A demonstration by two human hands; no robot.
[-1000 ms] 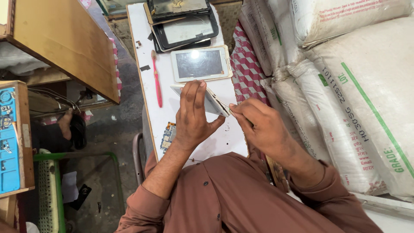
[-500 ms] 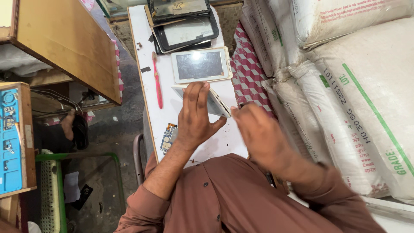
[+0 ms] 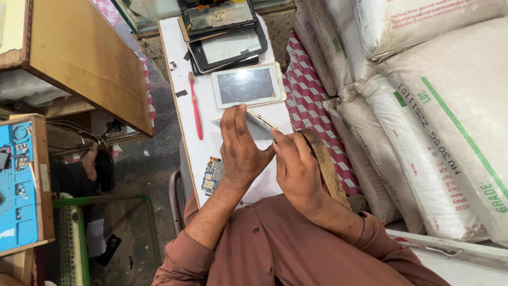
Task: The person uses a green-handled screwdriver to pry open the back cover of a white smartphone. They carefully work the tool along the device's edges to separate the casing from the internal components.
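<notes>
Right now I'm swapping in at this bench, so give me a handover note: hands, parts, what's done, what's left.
Left hand: fingers flat on the grey device panel, steadying it on the white table.
Right hand: at the panel's near edge, fingertips pressed against it; whether it holds a tool cannot be told.
Nearby: white tablet just beyond, stacked dark tablets at the far end, pink toothbrush to the left, bare circuit board under the left wrist.
Done: a board lies out.
Left: panel not yet set down or separated.

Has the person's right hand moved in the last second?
Yes. The right hand has slid left toward the left hand, judged against the white tablet, which stays put.
</notes>
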